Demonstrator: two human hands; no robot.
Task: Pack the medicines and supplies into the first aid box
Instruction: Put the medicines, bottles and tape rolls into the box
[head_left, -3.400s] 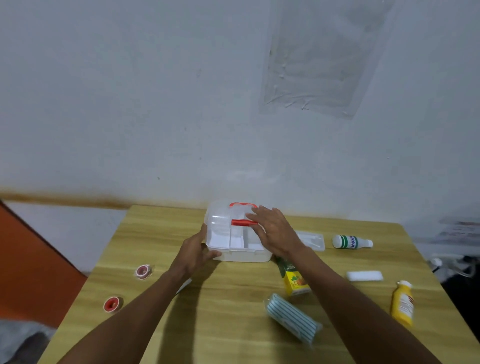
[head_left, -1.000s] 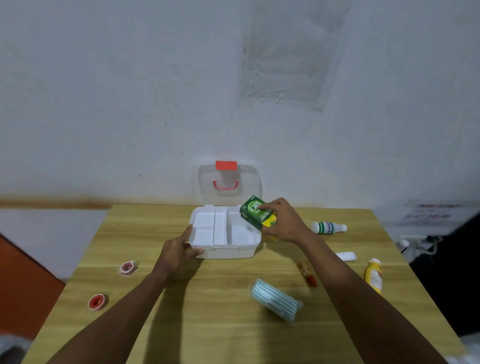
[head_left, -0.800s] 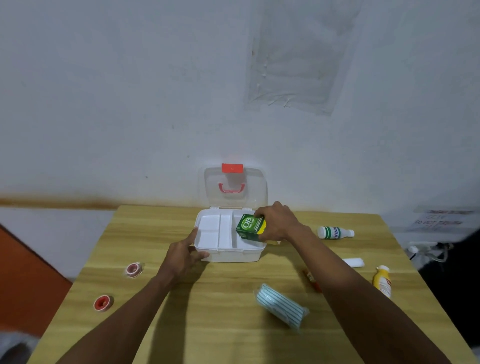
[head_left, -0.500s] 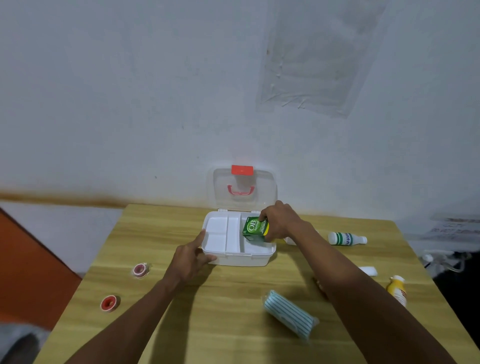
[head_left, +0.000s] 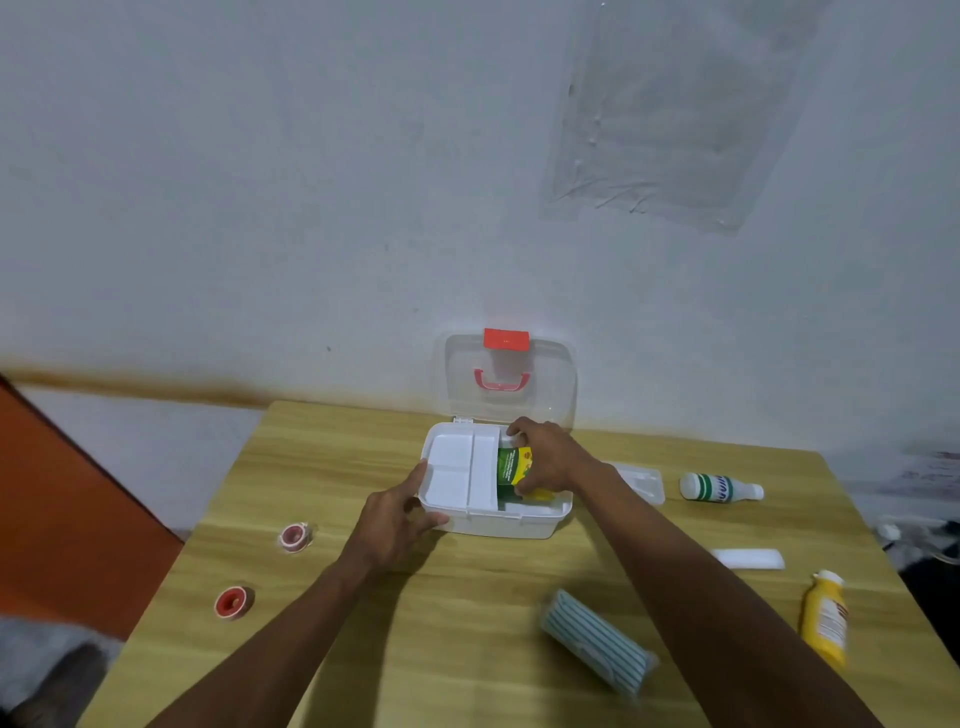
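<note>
The white first aid box (head_left: 483, 524) stands open at the table's far middle, its clear lid (head_left: 550, 384) upright against the wall. My right hand (head_left: 548, 457) grips a green and yellow medicine carton (head_left: 511, 465) down inside the box's right compartment. My left hand (head_left: 397, 517) holds the box's front left corner. A striped blue-green roll (head_left: 597, 642), a yellow bottle (head_left: 825, 618), a small white packet (head_left: 748, 559) and a white bottle with green label (head_left: 719, 487) lie on the table to the right.
Two red tape rolls (head_left: 295, 536) (head_left: 234, 603) lie on the wooden table (head_left: 467, 623) to the left. A clear plastic tray (head_left: 641, 480) sits right of the box. The white wall is just behind the table; an orange surface is at far left.
The lid was opened. My right hand brought the green carton over the box and lowered it into the right compartment. My left hand stayed on the box's front left corner.
</note>
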